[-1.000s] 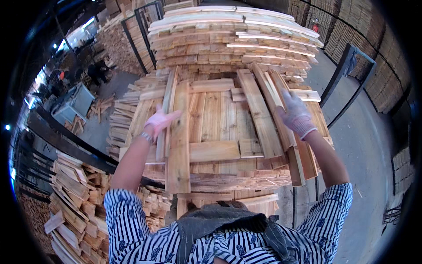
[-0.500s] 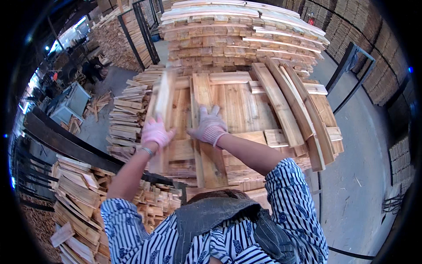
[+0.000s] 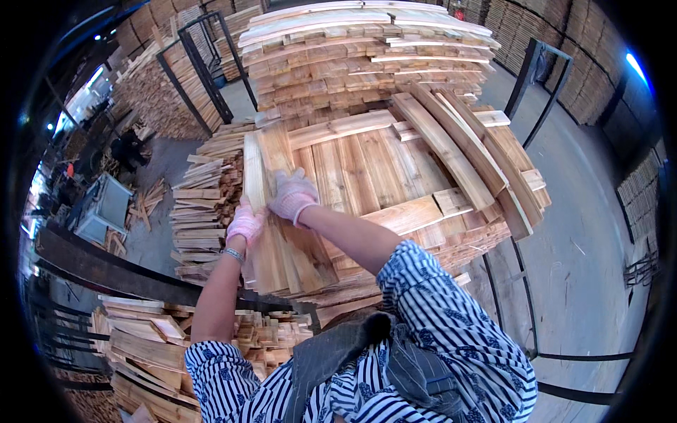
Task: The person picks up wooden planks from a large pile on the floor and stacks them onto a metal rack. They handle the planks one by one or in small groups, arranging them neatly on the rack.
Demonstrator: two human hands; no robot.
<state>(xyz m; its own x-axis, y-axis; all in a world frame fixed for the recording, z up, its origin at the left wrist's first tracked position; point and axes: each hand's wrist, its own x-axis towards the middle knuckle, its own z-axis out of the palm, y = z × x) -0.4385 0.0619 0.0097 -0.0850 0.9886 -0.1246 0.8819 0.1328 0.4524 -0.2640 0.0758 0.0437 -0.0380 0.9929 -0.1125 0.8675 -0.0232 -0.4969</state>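
Observation:
Both my hands wear pale pink knit gloves and work at the left side of a waist-high stack of wooden boards. My left hand [image 3: 245, 223] is closed round the left edge of a pale board [image 3: 253, 169], which lies lengthwise away from me. Just to the right, my right hand [image 3: 293, 197] spans another board [image 3: 273, 144], thumb on the left, fingers over the top; its fingertips are partly hidden. That board's near end is smeared by motion. Bare flat boards [image 3: 360, 169] and a crosswise board [image 3: 405, 215] lie right of my right hand.
Several long loose boards [image 3: 444, 151] lie slanted on the stack's right side. A taller board pile [image 3: 367, 63] rises behind. Short offcuts [image 3: 204, 211] are piled at left, beside a dark metal beam [image 3: 106, 261]. A black metal frame [image 3: 539, 84] stands at right.
Both boards under my hands have come together at the stack's left side. My right hand has moved left with its board, baring the flat boards beneath. My view has turned slightly.

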